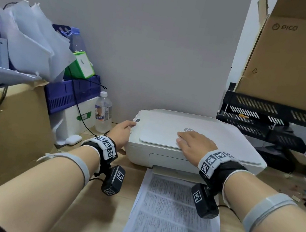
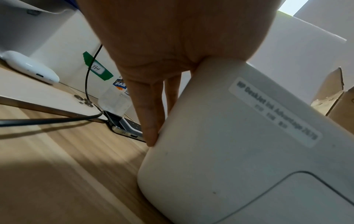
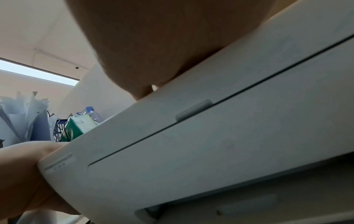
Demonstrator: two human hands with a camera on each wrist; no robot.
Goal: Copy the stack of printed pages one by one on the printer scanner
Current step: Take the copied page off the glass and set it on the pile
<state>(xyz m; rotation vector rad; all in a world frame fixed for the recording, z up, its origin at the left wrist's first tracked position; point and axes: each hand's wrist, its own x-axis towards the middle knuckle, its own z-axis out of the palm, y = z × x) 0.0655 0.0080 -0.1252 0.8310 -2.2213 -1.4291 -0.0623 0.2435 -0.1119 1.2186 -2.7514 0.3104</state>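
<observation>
Resting flat on the closed lid (image 1: 167, 135), the right hand (image 1: 195, 143) lies with fingers straight and spread, holding nothing. The left hand (image 1: 121, 131) sits at the printer (image 1: 223, 143)'s left front corner, thumb up by the control panel and fingers (image 2: 153, 121) extended down its side wall, touching rather than clasping.

The pages (image 1: 171, 216) lie printed side up on the surface (image 1: 95, 216) just in front of the printer, their far edge at its output slot. They look light and floppy, likely to slide on one another, so I would pinch only the top sheet at a near corner and peel it off. The lid seems a thin rigid panel, best lifted by its front edge.

The wooden surface is crowded: a bottle (image 1: 103, 111) and boxes (image 1: 9, 125) at left, black trays (image 1: 266, 116) at right, a plain wall (image 1: 157, 47) close behind.
</observation>
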